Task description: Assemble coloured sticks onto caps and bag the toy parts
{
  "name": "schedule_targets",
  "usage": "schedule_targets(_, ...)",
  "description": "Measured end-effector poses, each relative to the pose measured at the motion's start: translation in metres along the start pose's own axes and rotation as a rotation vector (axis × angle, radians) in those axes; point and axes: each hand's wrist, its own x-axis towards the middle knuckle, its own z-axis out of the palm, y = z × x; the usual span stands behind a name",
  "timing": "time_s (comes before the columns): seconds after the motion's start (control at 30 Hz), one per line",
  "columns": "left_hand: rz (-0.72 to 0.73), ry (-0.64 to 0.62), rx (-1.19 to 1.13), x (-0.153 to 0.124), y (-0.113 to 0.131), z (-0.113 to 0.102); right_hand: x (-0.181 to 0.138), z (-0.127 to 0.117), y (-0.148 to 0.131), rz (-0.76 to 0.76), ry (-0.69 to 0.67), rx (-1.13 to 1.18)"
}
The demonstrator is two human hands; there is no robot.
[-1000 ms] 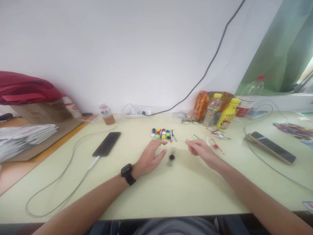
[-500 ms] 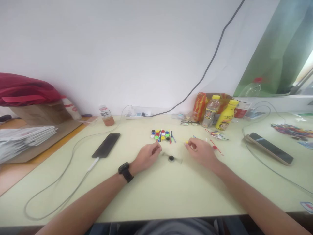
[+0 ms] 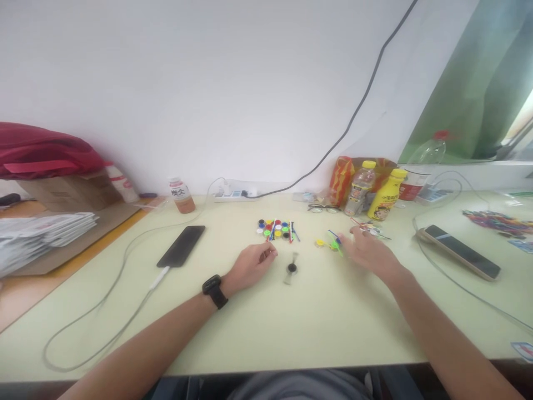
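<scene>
The black-centred piece [image 3: 292, 268] lies at three o'clock from the nearer, curled left hand [image 3: 252, 265], long axis one-to-seven; the green piece [image 3: 335, 244] lies at nine from the right hand [image 3: 368, 253]. Cannot tell either grip.

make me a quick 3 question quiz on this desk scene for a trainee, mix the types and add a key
1. True or false: the left hand is nearer than the right hand to the cluster of coloured discs.
2. Multiple choice: what lies on the table between the two hands?
A) a phone
B) a small dark-centred piece
C) a yellow bottle
3. Fill the gap: the black watch is worn on the ____ arm.

Key: 1 true; 2 B; 3 left
</scene>
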Motion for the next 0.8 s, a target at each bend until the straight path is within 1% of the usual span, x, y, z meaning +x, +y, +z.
schedule_targets(0.17,-0.001,-0.016,0.010,0.000,0.002,-0.001,-0.003,-0.001,-0.026,0.017,-0.100,-0.038)
schedule_targets(0.3,0.008,-0.025,0.005,0.000,0.003,0.000,0.001,0.000,-0.032,-0.003,-0.113,-0.057)
schedule_targets(0.4,-0.001,0.009,-0.017,0.000,0.001,0.001,0.004,0.006,-0.034,-0.047,-0.110,-0.059)
schedule_targets(0.47,-0.025,0.036,-0.040,0.001,0.000,0.001,0.005,0.010,-0.037,-0.109,-0.098,-0.038)
schedule_targets(0.53,-0.041,0.051,-0.055,0.002,0.000,0.001,0.006,0.014,-0.040,-0.212,-0.084,0.003)
schedule_targets(0.63,-0.023,0.042,-0.052,0.001,0.002,0.001,0.007,0.018,-0.043,-0.371,-0.081,0.089)
schedule_targets(0.8,0.001,0.012,-0.022,-0.001,0.006,-0.001,0.003,0.012,-0.043,-0.503,-0.123,0.237)
